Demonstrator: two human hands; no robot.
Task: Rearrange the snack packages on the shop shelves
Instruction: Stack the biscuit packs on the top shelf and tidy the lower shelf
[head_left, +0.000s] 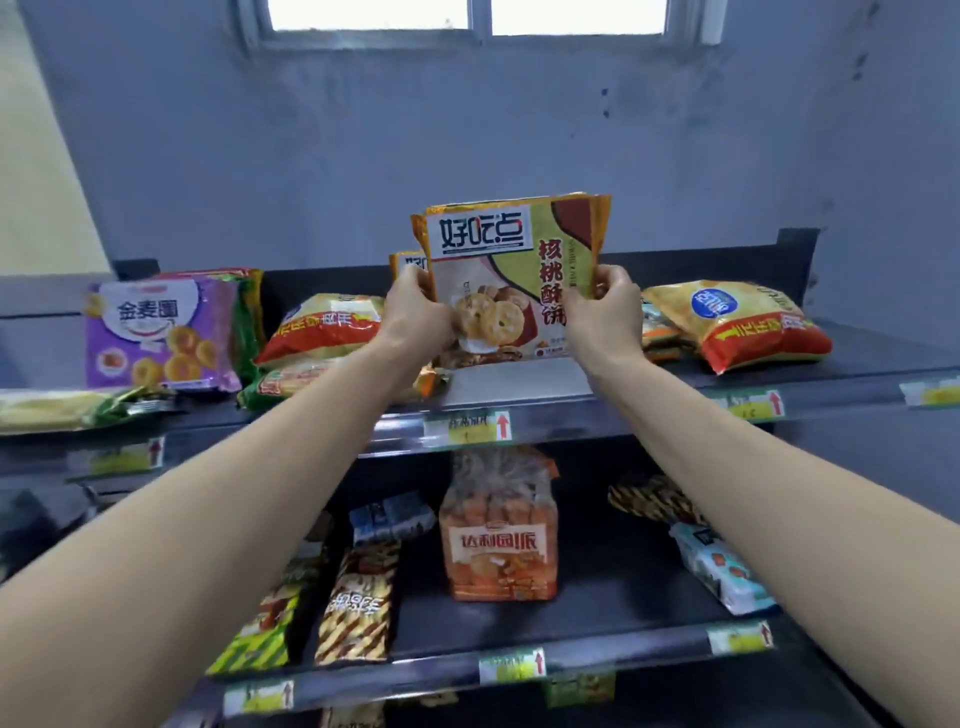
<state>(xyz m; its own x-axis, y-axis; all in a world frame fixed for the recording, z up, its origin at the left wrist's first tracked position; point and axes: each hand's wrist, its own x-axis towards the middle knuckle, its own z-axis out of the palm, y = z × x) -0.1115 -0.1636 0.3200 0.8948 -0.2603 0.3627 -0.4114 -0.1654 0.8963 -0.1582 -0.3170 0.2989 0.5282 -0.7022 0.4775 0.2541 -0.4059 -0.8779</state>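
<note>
A walnut biscuit package (511, 260), yellow-green with cookie pictures, stands upright on the top shelf (519, 387). My left hand (418, 314) grips its left edge and my right hand (602, 306) grips its right edge. More packs of the same kind are stacked directly behind it, and another matching pack (404, 265) peeks out at the left. Their lower edges are hidden by my hands.
On the top shelf: a purple cookie bag (161, 332) at left, yellow-red bags (322, 327) beside it, another yellow-red bag (737, 322) at right. The lower shelf (597, 613) holds an orange cake bag (498, 540), striped stick packs (358, 608) and a pale blue pack (722, 566).
</note>
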